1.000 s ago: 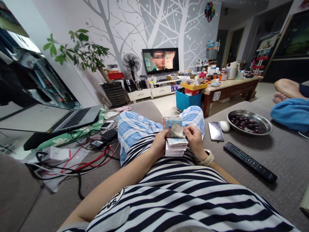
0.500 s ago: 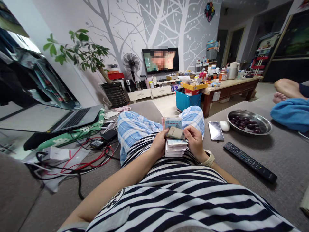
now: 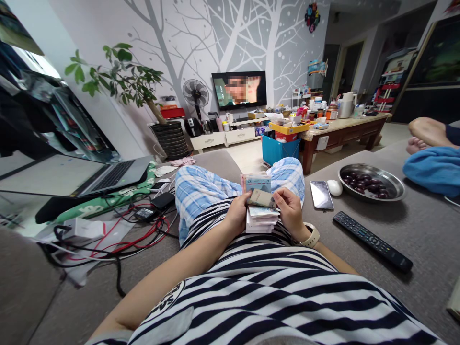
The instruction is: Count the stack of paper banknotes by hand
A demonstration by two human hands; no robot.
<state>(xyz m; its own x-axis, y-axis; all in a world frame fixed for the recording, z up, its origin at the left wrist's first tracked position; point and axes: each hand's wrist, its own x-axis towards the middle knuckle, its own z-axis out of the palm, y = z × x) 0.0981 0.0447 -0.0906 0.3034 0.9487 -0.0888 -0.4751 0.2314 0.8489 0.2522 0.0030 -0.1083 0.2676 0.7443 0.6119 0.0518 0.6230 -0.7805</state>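
Observation:
I lie back on a grey sofa in a striped shirt and blue checked trousers. Both hands meet over my lap on a thick stack of banknotes [image 3: 262, 218]. My left hand [image 3: 237, 215] grips the stack's left side, thumb on top. My right hand [image 3: 290, 211], with a pale watch on its wrist, pinches the top note [image 3: 261, 198], which is folded upward. More notes [image 3: 256, 182] stand up behind it.
On the sofa to my right lie a phone [image 3: 321, 194], a white mouse [image 3: 334, 187], a metal bowl of dark fruit [image 3: 372, 181] and a remote [image 3: 372, 241]. Another person's feet [image 3: 426, 134] rest on a blue cloth. A laptop [image 3: 108, 178] and tangled cables [image 3: 118, 239] lie left.
The top note has bent down a little flatter under my right fingers than a second ago. Both hands stay in place.

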